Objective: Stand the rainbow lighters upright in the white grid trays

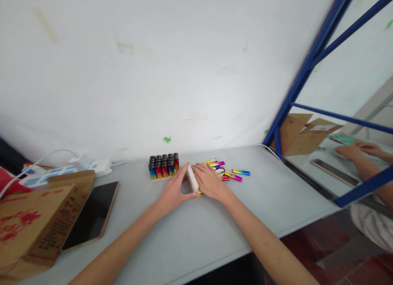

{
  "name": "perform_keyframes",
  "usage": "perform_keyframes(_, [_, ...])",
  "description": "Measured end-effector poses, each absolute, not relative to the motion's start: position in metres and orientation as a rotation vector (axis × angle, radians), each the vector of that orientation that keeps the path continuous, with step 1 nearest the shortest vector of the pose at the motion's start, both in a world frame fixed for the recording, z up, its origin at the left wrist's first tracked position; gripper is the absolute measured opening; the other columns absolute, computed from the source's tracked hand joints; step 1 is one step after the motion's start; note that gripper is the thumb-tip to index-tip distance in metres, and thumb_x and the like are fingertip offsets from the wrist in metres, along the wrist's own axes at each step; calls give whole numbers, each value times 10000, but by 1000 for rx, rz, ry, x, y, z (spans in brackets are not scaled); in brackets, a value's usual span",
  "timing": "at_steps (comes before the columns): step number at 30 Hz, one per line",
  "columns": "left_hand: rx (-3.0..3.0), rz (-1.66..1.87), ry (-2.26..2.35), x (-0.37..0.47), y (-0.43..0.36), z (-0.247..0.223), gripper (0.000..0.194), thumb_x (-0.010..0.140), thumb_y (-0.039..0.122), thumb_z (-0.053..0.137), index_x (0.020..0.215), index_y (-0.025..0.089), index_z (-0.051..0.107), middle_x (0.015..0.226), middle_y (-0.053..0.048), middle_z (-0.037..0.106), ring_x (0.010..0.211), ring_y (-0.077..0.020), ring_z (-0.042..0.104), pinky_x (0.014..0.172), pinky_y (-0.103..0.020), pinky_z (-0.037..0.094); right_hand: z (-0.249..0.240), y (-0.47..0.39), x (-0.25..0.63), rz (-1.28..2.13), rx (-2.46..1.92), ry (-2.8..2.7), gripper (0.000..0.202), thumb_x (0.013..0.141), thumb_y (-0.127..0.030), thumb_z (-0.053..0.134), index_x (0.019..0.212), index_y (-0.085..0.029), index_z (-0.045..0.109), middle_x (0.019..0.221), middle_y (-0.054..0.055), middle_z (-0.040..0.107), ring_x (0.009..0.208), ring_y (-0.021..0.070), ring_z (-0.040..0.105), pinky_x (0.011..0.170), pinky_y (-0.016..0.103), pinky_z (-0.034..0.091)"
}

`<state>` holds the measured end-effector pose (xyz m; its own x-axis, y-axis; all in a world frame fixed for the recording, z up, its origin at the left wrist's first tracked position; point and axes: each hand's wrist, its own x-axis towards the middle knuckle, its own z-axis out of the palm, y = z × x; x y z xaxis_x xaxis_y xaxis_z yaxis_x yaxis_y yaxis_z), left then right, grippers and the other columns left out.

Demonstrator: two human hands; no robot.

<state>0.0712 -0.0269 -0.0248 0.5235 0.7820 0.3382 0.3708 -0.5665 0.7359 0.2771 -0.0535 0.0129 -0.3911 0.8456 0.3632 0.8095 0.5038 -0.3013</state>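
Note:
A white tray-like piece (192,179) stands on its long edge on the grey table (172,240). My left hand (175,193) grips it, thumb at the near end and fingers at the far end. Against its right side lies my right hand (210,180), with its fingers together; what they hold, if anything, is hidden. Loose shiny coloured lighters (233,177) lie beyond and to the right of my right hand. Left of my hands, several upright lighters (163,166) with black tops stand in rows on a white base.
At the left are an opened cardboard box (37,223), a dark tablet (90,215) and white power strips (61,172). A blue metal frame (301,72) rises at the right. Behind it are another person's hands (362,150), a phone (334,172) and a carton (302,135).

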Motion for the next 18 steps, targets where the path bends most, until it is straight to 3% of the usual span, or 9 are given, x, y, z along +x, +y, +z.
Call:
perform_keyframes(7, [2090,948,920,75,-32,-19,1100,773,417,904,1696,321,314,1735,-118,428,1536,-353,519,1263,-545,479,12,-51,288,-15,-1448,-2308,327,1158,-294,419,1346,-238,681,1356,111,724,1290,286,606,1215,525,340])
perform_keyframes(11, [2117,956,945,75,-35,-17,1073,773,401,896,1684,311,335,1724,-120,438,1541,-357,505,1274,-549,466,8,-47,303,-42,-1457,-2356,319,1157,-267,405,1245,-217,707,1308,119,730,1240,285,626,1153,497,381])
perform_keyframes(18, [2171,938,976,73,-35,-17,1079,793,429,890,1698,305,314,1726,-120,436,1567,-381,468,1284,-549,451,14,-49,304,39,-1482,-2259,350,1145,-234,403,1364,-196,673,1401,127,709,1313,287,616,1188,505,359])
